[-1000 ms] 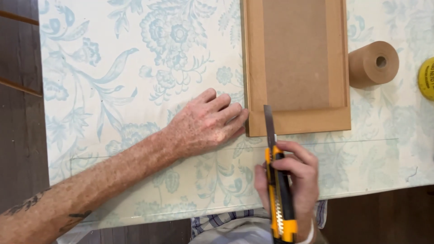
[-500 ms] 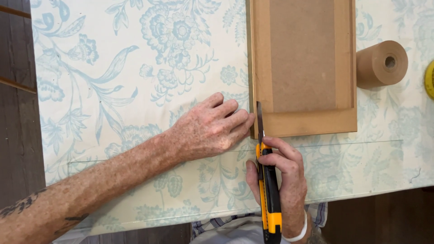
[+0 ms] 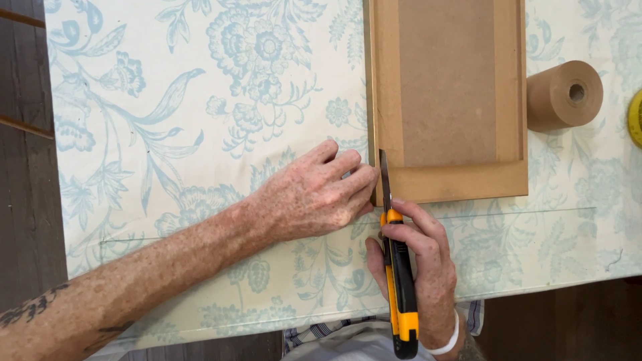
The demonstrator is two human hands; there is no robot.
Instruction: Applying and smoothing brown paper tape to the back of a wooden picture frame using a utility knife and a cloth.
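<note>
From the head camera, the left hand [image 3: 314,194] presses flat, fingers together, on the floral paper [image 3: 200,134] beside the board [image 3: 448,100], while the right hand [image 3: 424,267] grips a yellow knife [image 3: 399,281], its blade at the board's left edge, near a tape roll [image 3: 564,95].

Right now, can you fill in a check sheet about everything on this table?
Surface: pale floral patterned sheet spread over a table.
Job's things: brown wooden recessed panel lying flat on the sheet; yellow and black utility knife, blade at the panel's lower left corner.
Clutter: brown paper tape roll right of the panel; yellow round object at the right edge, mostly cut off.
Grippers: left hand pressed flat on the sheet beside the panel; right hand gripping the knife.
Cables: nothing seen.
Surroundings: dark wooden floor.
</note>
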